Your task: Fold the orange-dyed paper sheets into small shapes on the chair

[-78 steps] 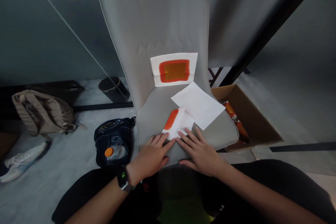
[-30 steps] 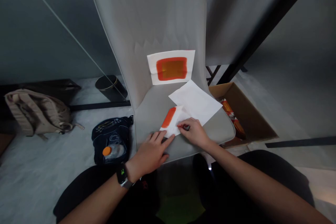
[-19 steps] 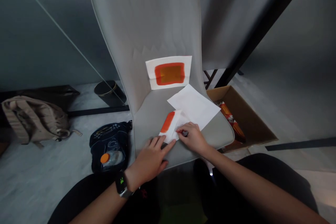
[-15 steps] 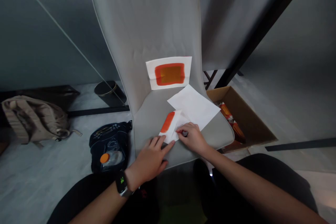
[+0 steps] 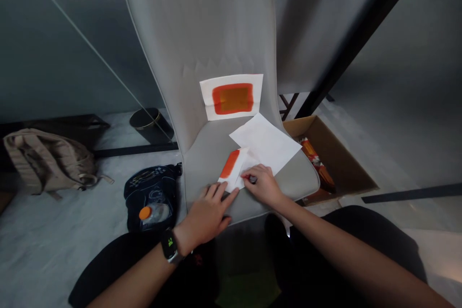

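Observation:
On the grey chair seat point(image 5: 202, 154) lies a folded white paper point(image 5: 234, 173) with an orange-red coloured patch along its left side. My left hand point(image 5: 206, 214) rests flat with spread fingers at the paper's lower edge, fingertips touching it. Over the right part of the paper, my right hand point(image 5: 265, 185) pinches a short stick, dark with a reddish end, that looks like a crayon; the fingers partly hide it. Behind it a blank white sheet point(image 5: 269, 142) lies at an angle. A white sheet with an orange-bordered brown rectangle point(image 5: 234, 96) leans against the backrest point(image 5: 202, 19).
To the right of the chair stands an open cardboard box point(image 5: 346, 168) with orange-red packets point(image 5: 319, 168) inside. On the floor at left are a dark bag point(image 5: 144, 187) with an orange-capped bottle point(image 5: 155, 214), a black bin point(image 5: 149, 125) and a beige backpack point(image 5: 50, 161).
The view has shifted slightly. My right hand has moved a little over the paper, and the reddish end of the stick now shows. The left hand stays on the lower edge.

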{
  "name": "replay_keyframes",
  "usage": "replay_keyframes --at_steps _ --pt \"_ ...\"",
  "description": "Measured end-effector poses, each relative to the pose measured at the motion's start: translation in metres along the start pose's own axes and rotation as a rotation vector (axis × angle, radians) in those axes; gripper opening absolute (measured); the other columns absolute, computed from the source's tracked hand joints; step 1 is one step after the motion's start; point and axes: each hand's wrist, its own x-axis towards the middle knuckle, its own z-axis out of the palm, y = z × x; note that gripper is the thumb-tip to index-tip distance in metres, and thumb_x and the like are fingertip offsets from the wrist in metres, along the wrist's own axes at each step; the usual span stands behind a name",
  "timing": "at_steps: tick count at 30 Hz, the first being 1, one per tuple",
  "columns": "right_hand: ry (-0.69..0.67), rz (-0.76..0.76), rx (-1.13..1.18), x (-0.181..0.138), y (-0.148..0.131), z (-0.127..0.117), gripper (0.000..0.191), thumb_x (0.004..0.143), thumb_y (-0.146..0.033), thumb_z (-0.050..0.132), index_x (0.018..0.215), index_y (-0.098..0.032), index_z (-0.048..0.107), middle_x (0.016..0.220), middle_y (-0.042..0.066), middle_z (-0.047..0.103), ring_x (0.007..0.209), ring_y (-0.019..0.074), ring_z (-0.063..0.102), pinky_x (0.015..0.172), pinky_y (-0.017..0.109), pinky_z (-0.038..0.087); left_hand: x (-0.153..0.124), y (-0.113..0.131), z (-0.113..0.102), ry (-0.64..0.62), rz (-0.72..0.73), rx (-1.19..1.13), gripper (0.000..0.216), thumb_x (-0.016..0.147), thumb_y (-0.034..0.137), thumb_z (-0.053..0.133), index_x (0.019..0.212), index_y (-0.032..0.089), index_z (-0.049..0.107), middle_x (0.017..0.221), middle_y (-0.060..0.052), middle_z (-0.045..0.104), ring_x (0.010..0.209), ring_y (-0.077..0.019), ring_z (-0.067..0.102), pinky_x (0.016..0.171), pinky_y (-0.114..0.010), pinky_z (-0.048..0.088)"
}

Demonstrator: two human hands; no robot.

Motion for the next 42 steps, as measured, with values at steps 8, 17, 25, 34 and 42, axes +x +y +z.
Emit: replay_keyframes --at_steps 8,17,25,34,42 --pt "0.019 -0.017 -0.02 -0.001 0.0 0.001 0.014 0.088 -0.016 0.066 0.09 -0.026 0.074 0.094 0.0 0.078 0.097 0.0236 0.065 0.09 0.041 0.038 0.0 -0.001 -0.002 0.001 0.013 -0.003 0.079 0.094 0.04 0.068 0.163 0.03 0.031 0.16 -0.017 0.039 0.139 -0.0391 0.044 0.115 -0.052 0.037" --pt "0.028 -0.032 -0.039 -0.003 0.0 0.003 0.013 0.089 -0.017 0.065 0.091 -0.026 0.074 0.094 0.0 0.077 0.097 0.0242 0.064 0.089 0.04 0.037 0.001 -0.002 -0.003 0.027 0.029 -0.026 0.079 0.091 0.048 0.068 0.16 0.026 0.038 0.157 -0.018 0.042 0.139 -0.0407 0.043 0.113 -0.055 0.038" --pt "0.032 -0.037 -0.076 -0.003 -0.001 0.004 0.013 0.089 -0.017 0.064 0.091 -0.026 0.074 0.094 0.002 0.077 0.097 0.0247 0.064 0.089 0.04 0.037 0.003 -0.005 -0.001 0.076 0.016 -0.088 0.082 0.087 0.05 0.068 0.159 0.024 0.038 0.156 -0.016 0.045 0.136 -0.0392 0.044 0.111 -0.054 0.04" --pt "-0.053 -0.351 -0.191 -0.035 -0.017 -0.009 0.038 0.101 -0.024 0.055 0.136 -0.03 0.065 0.139 0.003 0.068 0.136 0.0286 0.057 0.116 0.054 0.035 0.005 0.002 0.001 0.036 -0.016 -0.027 0.089 0.082 0.048 0.071 0.159 0.019 0.038 0.156 -0.019 0.043 0.138 -0.0418 0.041 0.114 -0.055 0.037" --pt "-0.163 -0.349 -0.275 -0.063 -0.017 -0.008 0.06 0.104 -0.036 0.054 0.16 -0.022 0.041 0.156 0.011 0.051 0.147 0.0294 0.047 0.128 0.058 0.028 0.002 0.005 0.004 0.036 -0.028 -0.051 0.093 0.084 0.048 0.069 0.163 0.019 0.03 0.158 -0.018 0.042 0.141 -0.0412 0.04 0.116 -0.054 0.035"
